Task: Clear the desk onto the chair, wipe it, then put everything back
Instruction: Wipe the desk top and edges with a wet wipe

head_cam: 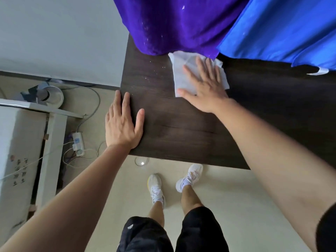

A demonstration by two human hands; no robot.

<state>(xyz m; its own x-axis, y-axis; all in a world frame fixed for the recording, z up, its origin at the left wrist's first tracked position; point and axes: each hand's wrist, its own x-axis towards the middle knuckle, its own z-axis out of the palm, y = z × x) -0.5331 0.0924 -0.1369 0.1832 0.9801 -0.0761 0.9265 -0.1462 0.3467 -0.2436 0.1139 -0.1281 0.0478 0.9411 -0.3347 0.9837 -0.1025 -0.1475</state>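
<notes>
Dark desk (181, 124) fills centre & right of frame w/ only a wipe showing on it, so clearing looks done; chair not in view. Right hand (205, 88), fingers straight & spread, presses the white wipe (181, 77) flat at upper centre; left hand (123, 124) rests flat & open on the desk's left edge, holding nothing. White specks (152, 73) left of the wipe need a pass, then items go back.

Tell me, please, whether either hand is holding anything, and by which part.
Nothing is gripped: the right hand presses flat on the white wipe, and the left hand rests flat on the desk.
</notes>
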